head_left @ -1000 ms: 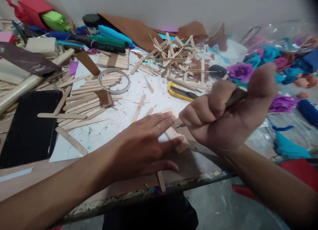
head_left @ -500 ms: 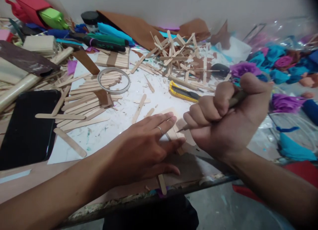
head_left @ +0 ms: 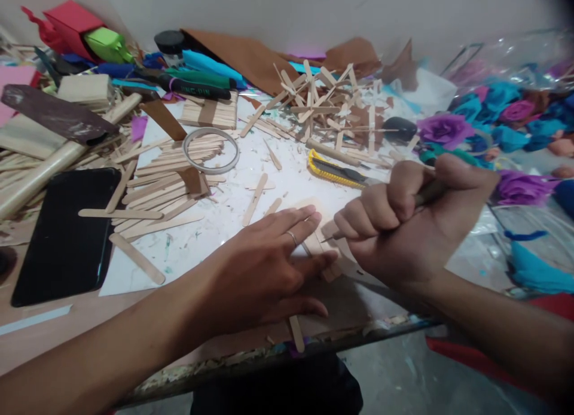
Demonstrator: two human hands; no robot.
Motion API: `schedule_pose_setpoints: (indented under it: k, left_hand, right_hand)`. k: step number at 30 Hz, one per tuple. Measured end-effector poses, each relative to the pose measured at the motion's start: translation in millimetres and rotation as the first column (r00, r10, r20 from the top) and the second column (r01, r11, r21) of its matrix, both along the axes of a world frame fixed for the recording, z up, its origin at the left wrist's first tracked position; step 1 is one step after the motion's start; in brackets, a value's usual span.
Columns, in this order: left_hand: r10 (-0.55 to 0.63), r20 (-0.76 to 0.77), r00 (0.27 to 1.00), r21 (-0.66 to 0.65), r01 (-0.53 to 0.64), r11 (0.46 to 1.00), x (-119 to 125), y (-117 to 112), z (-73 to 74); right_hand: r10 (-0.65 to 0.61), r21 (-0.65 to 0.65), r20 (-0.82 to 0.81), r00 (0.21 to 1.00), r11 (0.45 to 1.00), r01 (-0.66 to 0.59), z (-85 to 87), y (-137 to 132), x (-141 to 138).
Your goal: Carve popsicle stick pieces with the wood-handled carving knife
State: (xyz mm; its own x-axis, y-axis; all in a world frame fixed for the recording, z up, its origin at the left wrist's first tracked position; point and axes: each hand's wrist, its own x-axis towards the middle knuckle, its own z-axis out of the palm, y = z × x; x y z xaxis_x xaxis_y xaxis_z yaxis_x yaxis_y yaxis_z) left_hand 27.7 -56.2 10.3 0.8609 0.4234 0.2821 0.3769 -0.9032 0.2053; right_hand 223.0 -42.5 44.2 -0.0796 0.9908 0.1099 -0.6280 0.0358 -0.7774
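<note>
My left hand lies flat with its fingers stretched out and a ring on one finger. It presses on a few wooden craft sticks laid side by side on white paper. My right hand is a fist around a slim pointed tool with a wooden handle. The tool's thin tip points down at the sticks, close to my left fingertips; its exact kind is mostly hidden by the fist. Below my left thumb, another craft stick juts toward the table edge.
A yellow box cutter and a wooden-handled tool lie beyond my hands. To the left are a tape roll, piled sticks and a black phone. Glued stick pieces stand behind; paper flowers lie right.
The view has shifted slightly, so the table things appear a little farther right and lower. Both hands keep nearly the same pose, with the tool tip still at the sticks.
</note>
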Motion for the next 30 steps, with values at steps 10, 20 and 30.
schedule_pose_setpoints:
  k: [10, 20, 30]
  left_hand:
    - [-0.002, 0.022, 1.000, -0.058, 0.003, 0.998, 1, -1, 2.8]
    - [-0.006, 0.090, 0.996, -0.028, 0.008, 1.000, -1, 1, -4.5]
    - [-0.017, 0.083, 0.996, -0.034, 0.020, 0.999, -4, 3, -8.2]
  right_hand:
    - [0.203, 0.037, 0.024, 0.979, 0.978, -0.204, -3.0, 9, 10]
    - [0.242, -0.022, -0.073, 0.968, 0.970, -0.244, -0.7, 20, 14]
    - [0.125, -0.031, -0.158, 0.979, 0.991, -0.131, -1.1, 25, 14]
